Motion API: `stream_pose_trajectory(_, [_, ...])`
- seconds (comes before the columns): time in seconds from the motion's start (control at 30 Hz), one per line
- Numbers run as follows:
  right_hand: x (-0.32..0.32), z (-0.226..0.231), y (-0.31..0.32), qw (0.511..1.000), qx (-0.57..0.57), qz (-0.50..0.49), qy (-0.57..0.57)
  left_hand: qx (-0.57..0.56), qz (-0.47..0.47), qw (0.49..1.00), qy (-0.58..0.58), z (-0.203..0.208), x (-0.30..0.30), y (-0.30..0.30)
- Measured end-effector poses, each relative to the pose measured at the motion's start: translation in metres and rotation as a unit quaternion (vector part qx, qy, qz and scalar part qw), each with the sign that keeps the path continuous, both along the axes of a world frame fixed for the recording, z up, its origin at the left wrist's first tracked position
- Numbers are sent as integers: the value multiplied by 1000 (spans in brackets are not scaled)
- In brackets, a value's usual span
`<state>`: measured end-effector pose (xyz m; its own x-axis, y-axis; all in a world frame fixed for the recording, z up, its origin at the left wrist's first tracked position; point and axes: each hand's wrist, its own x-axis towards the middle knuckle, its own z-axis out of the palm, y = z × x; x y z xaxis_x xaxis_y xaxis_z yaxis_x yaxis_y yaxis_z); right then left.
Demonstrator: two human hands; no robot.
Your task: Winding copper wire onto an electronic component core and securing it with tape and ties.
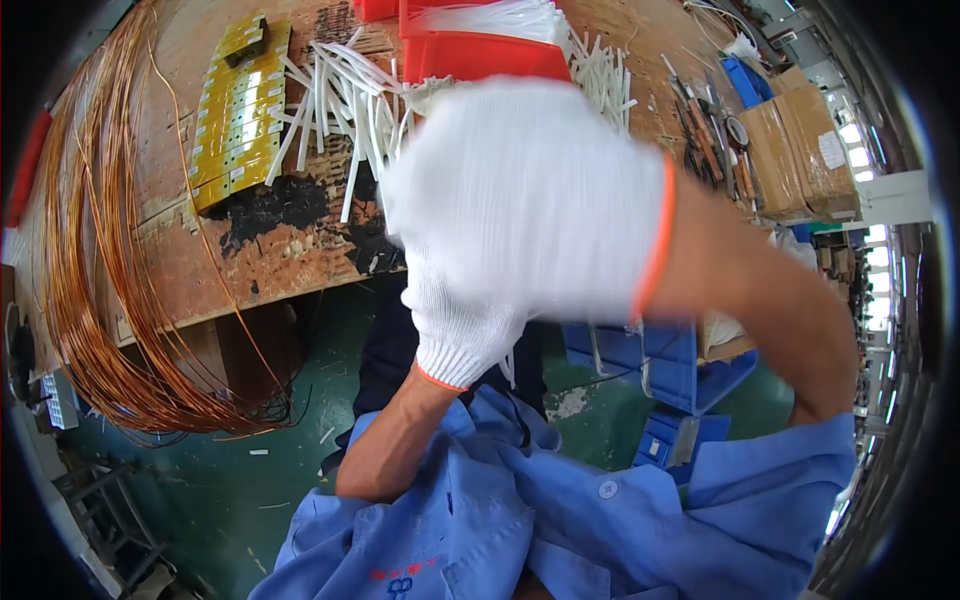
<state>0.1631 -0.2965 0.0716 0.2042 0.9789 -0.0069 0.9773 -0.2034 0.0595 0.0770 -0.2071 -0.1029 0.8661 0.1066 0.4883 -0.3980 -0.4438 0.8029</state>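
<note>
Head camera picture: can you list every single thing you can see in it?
Copper wire coil: one big bundle, orange-brown, draped over the bench's left end.
White tubes: many, white, scattered on the bench beyond the gloves.
Yellow plate: one, yellow, on the bench left of the tubes.
Red bin: one, red, at the top, holding more white tubes.
Workbench: one, worn brown wood.
Cardboard box: one, brown, right.
Blue crates: a few, blue, under the bench, right.
Left hand: white glove, orange cuff, blurred.
Right hand: white glove, orange cuff, blurred.
</note>
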Motion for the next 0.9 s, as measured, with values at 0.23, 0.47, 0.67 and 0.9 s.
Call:
stream_pose_trajectory(0.23, [-4,-28,-92,892,87,-304,323,-81,46,994,-62,-1,9,4])
stream_pose_trajectory(0.47, [-114,-7,-21,984,-63,-125,-109,23,49,984,-169,-4,15,6])
stream_pose_trajectory(0.67, [39,-15,-7,994,65,56,-67,-63,-2,998,0,20,5,5])
stream_pose_trajectory(0.9, [-39,-36,-107,976,68,-177,109,-37,11,996,-86,3,12,9])
